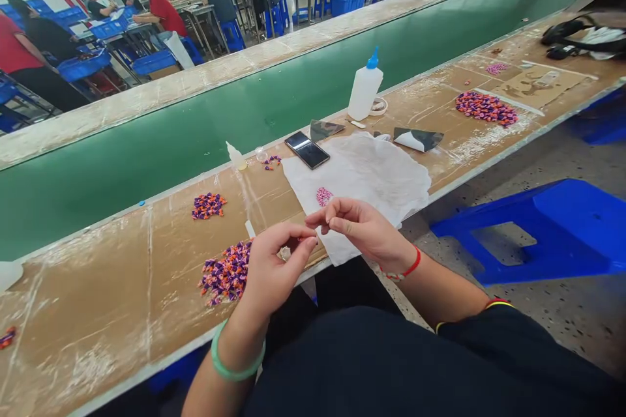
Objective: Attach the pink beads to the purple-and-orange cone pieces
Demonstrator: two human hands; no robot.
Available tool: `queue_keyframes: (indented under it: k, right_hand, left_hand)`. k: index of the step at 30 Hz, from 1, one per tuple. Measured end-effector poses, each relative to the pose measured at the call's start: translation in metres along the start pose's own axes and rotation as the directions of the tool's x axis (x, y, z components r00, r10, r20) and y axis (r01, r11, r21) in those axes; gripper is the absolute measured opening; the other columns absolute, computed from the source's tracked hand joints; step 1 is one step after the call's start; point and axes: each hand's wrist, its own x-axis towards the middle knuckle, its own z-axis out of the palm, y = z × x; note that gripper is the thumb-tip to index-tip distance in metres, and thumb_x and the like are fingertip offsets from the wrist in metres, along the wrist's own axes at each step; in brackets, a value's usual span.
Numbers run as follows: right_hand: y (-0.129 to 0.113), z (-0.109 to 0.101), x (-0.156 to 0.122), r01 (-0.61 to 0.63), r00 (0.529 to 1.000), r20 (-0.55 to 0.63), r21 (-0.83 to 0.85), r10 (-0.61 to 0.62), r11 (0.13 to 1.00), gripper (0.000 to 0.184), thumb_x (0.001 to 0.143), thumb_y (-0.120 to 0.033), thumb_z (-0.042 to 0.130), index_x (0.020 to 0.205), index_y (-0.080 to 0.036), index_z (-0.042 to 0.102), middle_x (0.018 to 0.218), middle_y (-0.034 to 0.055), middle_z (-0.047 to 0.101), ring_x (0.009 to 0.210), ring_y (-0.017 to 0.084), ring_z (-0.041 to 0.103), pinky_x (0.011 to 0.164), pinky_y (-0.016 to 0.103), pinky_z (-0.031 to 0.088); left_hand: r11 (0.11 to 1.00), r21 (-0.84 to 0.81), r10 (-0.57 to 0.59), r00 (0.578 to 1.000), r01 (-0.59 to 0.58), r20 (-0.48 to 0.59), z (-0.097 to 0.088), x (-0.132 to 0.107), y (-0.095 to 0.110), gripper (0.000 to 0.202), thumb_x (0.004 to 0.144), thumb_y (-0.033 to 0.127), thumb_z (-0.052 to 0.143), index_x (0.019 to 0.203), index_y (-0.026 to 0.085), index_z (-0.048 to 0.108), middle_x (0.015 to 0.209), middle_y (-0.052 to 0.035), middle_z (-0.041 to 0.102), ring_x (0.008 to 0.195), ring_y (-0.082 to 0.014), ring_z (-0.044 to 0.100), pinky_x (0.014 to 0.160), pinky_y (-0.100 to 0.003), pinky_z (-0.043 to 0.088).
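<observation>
My left hand (276, 267), with a green bangle on the wrist, hangs just over a heap of small purple and orange beads (225, 273) on the brown cardboard-covered bench (98, 313). My right hand (359, 228), with a red string bracelet, meets it in a fingertip pinch above a crumpled white sheet (366, 186). Whatever lies between the fingers is too small to make out. A little pink heap (324, 196) rests on that sheet. Farther along are a smaller purple-orange heap (208, 206), a black phone (307, 150) and a white glue bottle with a blue cap (365, 88).
A larger purple-and-pink heap (486, 108) and a black bag (572, 36) lie to the far right. A green partition (147, 189) backs the bench. A blue plastic stool (533, 228) stands on the floor at right. Beyond, co-workers sit at tables with blue crates.
</observation>
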Motion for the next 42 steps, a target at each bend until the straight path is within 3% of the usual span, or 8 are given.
queue_keyframes:
  k: [5,10,17,19,23,29,37,42]
  right_hand:
    - [-0.004,0.002,-0.008,0.013,1.0,0.026,-0.006,-0.013,1.0,0.026,0.087,-0.043,0.076,0.083,-0.021,0.062,0.111,0.0073,0.076,0.108,0.023,0.069,0.101,0.042,0.048]
    - [-0.004,0.002,-0.013,0.035,0.998,0.042,0.012,-0.036,0.999,0.019,0.096,-0.037,0.066,0.087,-0.022,0.06,0.121,0.0064,0.074,0.113,0.02,0.068,0.1,0.038,0.051]
    - [-0.006,0.005,-0.014,0.06,0.997,0.057,0.008,-0.061,0.998,0.017,0.096,-0.035,0.066,0.087,-0.022,0.062,0.123,0.007,0.074,0.118,0.022,0.067,0.103,0.041,0.05]
    - [-0.008,0.006,-0.015,0.073,0.996,0.048,-0.012,-0.072,0.997,0.018,0.095,-0.036,0.067,0.087,-0.021,0.062,0.121,0.0076,0.074,0.118,0.023,0.068,0.103,0.042,0.05]
    - [-0.01,0.011,-0.016,0.123,0.992,-0.008,-0.083,-0.124,0.989,0.02,0.092,-0.038,0.071,0.085,-0.021,0.062,0.115,0.0088,0.076,0.116,0.025,0.069,0.104,0.045,0.051]
    - [-0.004,0.014,-0.018,0.279,0.939,-0.101,-0.329,-0.327,0.902,0.012,0.095,-0.029,0.066,0.087,-0.022,0.062,0.122,0.0078,0.075,0.117,0.023,0.069,0.103,0.042,0.052]
    - [-0.001,0.017,-0.019,0.398,0.838,-0.084,-0.582,-0.539,0.709,0.006,0.095,-0.02,0.063,0.091,-0.023,0.061,0.12,0.008,0.074,0.115,0.022,0.07,0.1,0.041,0.055]
    - [-0.001,0.011,-0.017,0.444,0.826,-0.02,-0.592,-0.563,0.673,0.011,0.093,-0.019,0.065,0.091,-0.024,0.055,0.118,0.0076,0.071,0.119,0.023,0.065,0.103,0.047,0.051]
  left_hand:
    - [0.974,0.09,0.211,0.977,-0.21,-0.004,0.011,0.0,0.001,0.021,0.089,0.016,0.064,0.106,0.018,0.076,0.076,-0.0028,0.074,0.061,-0.0111,0.061,0.061,-0.023,0.051]
    - [0.953,0.145,0.268,0.964,-0.264,-0.002,0.016,-0.007,0.002,0.013,0.087,0.009,0.062,0.08,0.018,0.069,0.069,-0.0004,0.069,0.058,-0.0096,0.056,0.058,-0.021,0.047]
    - [0.973,0.122,0.2,0.98,-0.196,-0.019,0.016,-0.012,0.005,0.013,0.082,0.008,0.063,0.073,0.018,0.063,0.064,0.0024,0.064,0.056,-0.0083,0.054,0.058,-0.02,0.047]
    - [0.987,0.061,0.154,0.987,-0.152,-0.04,0.017,-0.014,0.004,0.008,0.082,0.01,0.065,0.082,0.018,0.066,0.067,0.0024,0.064,0.057,-0.0084,0.056,0.059,-0.02,0.048]
    - [0.992,-0.118,0.044,0.997,-0.051,-0.058,0.021,-0.017,0.002,0.03,0.082,0.012,0.066,0.111,0.017,0.068,0.07,0.0033,0.062,0.059,-0.0089,0.056,0.059,-0.02,0.049]
    - [0.928,-0.353,-0.12,0.993,0.121,0.026,0.028,-0.019,0.001,0.039,0.084,0.021,0.069,0.123,0.014,0.068,0.066,0.0028,0.06,0.058,-0.0096,0.054,0.056,-0.021,0.044]
    - [0.964,-0.266,0.007,1.0,-0.014,-0.024,0.035,-0.023,-0.004,0.039,0.084,0.016,0.068,0.123,0.018,0.072,0.067,0.0032,0.059,0.057,-0.0082,0.05,0.059,-0.022,0.045]
    - [0.939,-0.336,-0.072,0.997,0.068,0.002,0.03,-0.022,-0.005,0.033,0.084,0.019,0.07,0.116,0.016,0.072,0.067,0.0024,0.06,0.059,-0.0094,0.053,0.058,-0.022,0.046]
